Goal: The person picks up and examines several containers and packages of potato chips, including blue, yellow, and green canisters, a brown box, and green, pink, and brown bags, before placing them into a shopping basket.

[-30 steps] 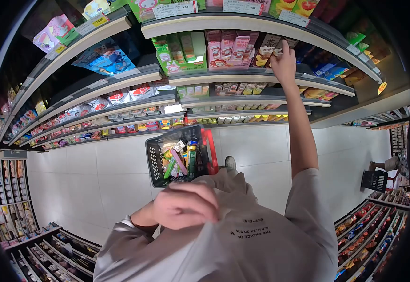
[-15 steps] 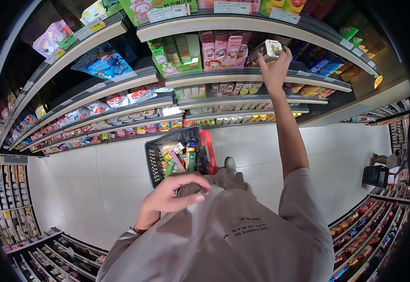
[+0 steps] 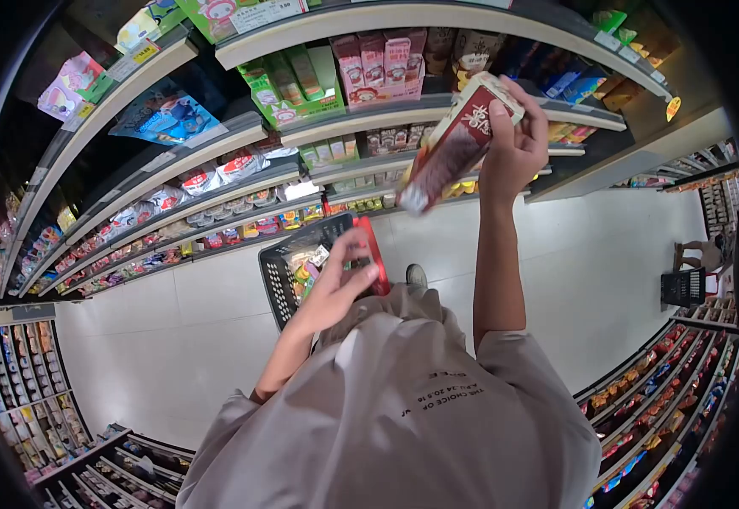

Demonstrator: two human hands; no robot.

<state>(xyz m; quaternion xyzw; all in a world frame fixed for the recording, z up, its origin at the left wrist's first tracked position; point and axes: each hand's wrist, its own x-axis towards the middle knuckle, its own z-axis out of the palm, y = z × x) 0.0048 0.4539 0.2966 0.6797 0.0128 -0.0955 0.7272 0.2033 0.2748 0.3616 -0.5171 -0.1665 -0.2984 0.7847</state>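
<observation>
A dark red and cream snack box is gripped near its upper end by my right hand, in front of the shelf edge and tilted, its lower end pointing down to the left. My left hand is held over the shopping basket, fingers apart and holding nothing. Colourful packages lie inside the basket, partly hidden behind that hand. The basket's red handle is just right of my left fingers. Pink boxes stand on the shelf, left of the held box.
Curved-looking shelves full of snacks span the front. A blue bag lies on the left shelf. More racks stand at the lower right and lower left. At the far right a person is partly visible near a black basket.
My right hand has drawn the box off the shelf and back toward me. My left hand has moved up and forward, over the basket.
</observation>
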